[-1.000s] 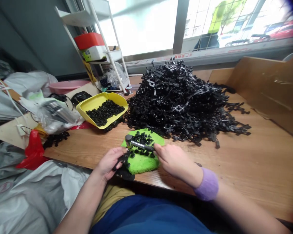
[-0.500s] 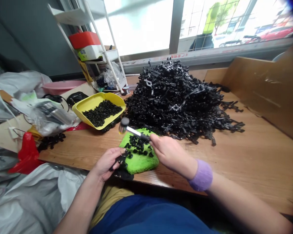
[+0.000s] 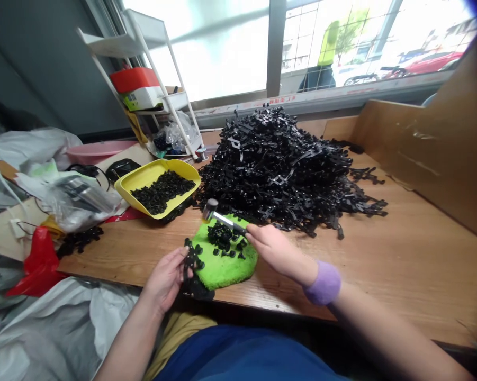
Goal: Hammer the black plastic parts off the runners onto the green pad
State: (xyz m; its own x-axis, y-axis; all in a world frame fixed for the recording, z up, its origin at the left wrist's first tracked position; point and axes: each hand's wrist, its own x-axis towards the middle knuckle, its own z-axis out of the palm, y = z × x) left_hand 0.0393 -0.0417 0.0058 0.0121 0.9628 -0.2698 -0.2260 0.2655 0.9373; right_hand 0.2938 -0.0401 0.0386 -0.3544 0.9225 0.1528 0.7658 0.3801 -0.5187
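A small hammer with a dark, shiny head is in my right hand, fingers closed round the end of its handle. Its head hangs over the far left edge of a fluffy green cloth. On that cloth lies a cluster of small black plastic pieces, several of them scattered singly. My left hand, at the cloth's left edge, pinches a strip of black plastic parts with round knobs. Beneath the strip, a black bundle sits at the table's front edge.
A large heap of black plastic strips fills the back of the wooden table. Left of it stands a yellow scoop-shaped tray with small black pieces. A red bag and a wooden board flank the table.
My left hand with the black strip has shifted left, away from the pieces on the cloth. The loose pieces lie in a tighter cluster. The camera view has tilted slightly.
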